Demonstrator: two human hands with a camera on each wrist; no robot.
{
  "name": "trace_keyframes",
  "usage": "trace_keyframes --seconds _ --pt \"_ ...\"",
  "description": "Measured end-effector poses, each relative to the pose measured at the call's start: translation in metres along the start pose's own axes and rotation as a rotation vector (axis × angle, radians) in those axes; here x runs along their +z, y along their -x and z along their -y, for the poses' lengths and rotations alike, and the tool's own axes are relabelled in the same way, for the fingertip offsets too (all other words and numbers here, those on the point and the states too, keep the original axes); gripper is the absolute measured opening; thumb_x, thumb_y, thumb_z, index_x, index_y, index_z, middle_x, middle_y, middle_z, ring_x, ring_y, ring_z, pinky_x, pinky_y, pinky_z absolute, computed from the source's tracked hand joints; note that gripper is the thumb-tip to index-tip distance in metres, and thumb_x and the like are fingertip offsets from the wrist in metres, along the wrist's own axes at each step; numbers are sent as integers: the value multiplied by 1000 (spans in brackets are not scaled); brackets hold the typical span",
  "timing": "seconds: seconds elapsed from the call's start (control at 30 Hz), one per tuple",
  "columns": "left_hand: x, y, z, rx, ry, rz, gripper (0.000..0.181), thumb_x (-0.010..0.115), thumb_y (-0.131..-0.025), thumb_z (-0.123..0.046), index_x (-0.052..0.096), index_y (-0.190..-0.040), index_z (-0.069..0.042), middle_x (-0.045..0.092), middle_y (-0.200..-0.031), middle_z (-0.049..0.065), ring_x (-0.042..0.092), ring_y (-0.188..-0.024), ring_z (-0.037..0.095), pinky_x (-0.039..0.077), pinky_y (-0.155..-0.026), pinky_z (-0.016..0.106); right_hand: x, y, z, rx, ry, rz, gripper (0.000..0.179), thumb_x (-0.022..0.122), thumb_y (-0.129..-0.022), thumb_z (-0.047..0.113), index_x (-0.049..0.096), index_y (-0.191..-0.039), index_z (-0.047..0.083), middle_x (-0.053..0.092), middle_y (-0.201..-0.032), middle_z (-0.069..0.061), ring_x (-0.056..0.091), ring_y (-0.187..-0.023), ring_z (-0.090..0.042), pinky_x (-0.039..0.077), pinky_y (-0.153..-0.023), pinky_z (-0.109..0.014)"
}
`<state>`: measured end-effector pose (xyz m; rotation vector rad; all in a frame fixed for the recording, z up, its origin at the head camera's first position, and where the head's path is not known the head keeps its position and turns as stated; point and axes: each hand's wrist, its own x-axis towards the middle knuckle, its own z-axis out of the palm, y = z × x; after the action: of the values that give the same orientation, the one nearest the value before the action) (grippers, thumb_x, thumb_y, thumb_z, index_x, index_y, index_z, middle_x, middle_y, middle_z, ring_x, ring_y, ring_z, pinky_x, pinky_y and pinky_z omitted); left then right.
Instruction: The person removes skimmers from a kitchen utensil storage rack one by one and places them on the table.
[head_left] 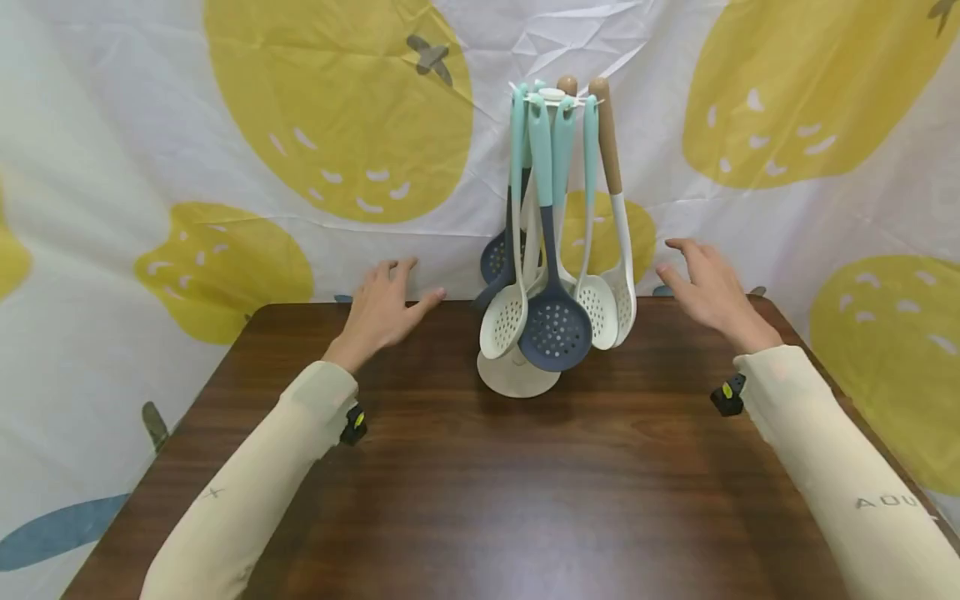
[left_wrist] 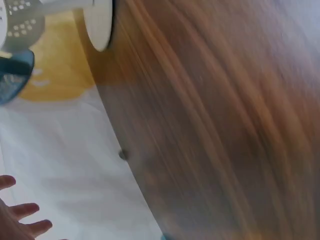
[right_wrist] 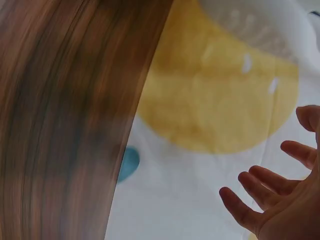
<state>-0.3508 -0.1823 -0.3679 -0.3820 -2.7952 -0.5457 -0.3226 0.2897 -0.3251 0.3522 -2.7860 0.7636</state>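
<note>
A utensil stand with a round cream base [head_left: 517, 379] carries several hanging kitchen tools. At its front hangs a dark blue skimmer [head_left: 555, 333] with a mint handle, between a cream slotted spoon [head_left: 501, 323] and another pale slotted spoon [head_left: 597, 312]. A white slotted tool with a brown handle [head_left: 609, 142] hangs on the right side. My left hand [head_left: 382, 308] is held left of the stand, fingers spread, touching none of the tools. To the right of the stand, my right hand [head_left: 708, 287] is likewise apart from it, with fingers loosely extended in the right wrist view.
The stand is on a dark brown wooden table [head_left: 450, 483], near its back edge. Behind the table hangs a white cloth [head_left: 420, 250] with large yellow fruit prints. Small black devices [head_left: 727, 396] are strapped at both wrists.
</note>
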Motion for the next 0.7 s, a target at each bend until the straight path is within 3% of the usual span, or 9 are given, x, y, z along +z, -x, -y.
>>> trace_keyframes --seconds 0.23,0.37,0.57,0.7 --pt "11 16 -28 79 174 -110 73 48 -101 -66 48 -151 -13 49 -148 16 55 -130 38 49 -99 59 17 9 23 -40 -191 -93 57 42 -110 32 36 -157 1 45 -154 -32 45 -140 -52 38 -109 -69" --pt "20 23 -50 123 272 -172 67 50 -102 -63 49 -149 -15 48 -146 15 58 -123 37 51 -96 57 27 13 35 -36 -284 -130 57 46 -109 31 36 -159 5 45 -156 -30 46 -142 -50 39 -112 -66" --pt "32 25 -77 160 485 -267 87 44 -95 -78 48 -150 -11 48 -145 16 53 -130 35 47 -103 56 45 16 45 22 -444 -190 60 52 -106 31 36 -160 10 43 -159 -25 43 -146 -47 36 -117 -63" --pt "39 24 -87 210 558 -298 105 40 -87 -89 45 -150 -6 47 -148 18 51 -132 40 44 -107 57 55 19 46 69 -525 -188 63 53 -105 34 33 -162 15 38 -165 -17 36 -152 -42 33 -119 -62"
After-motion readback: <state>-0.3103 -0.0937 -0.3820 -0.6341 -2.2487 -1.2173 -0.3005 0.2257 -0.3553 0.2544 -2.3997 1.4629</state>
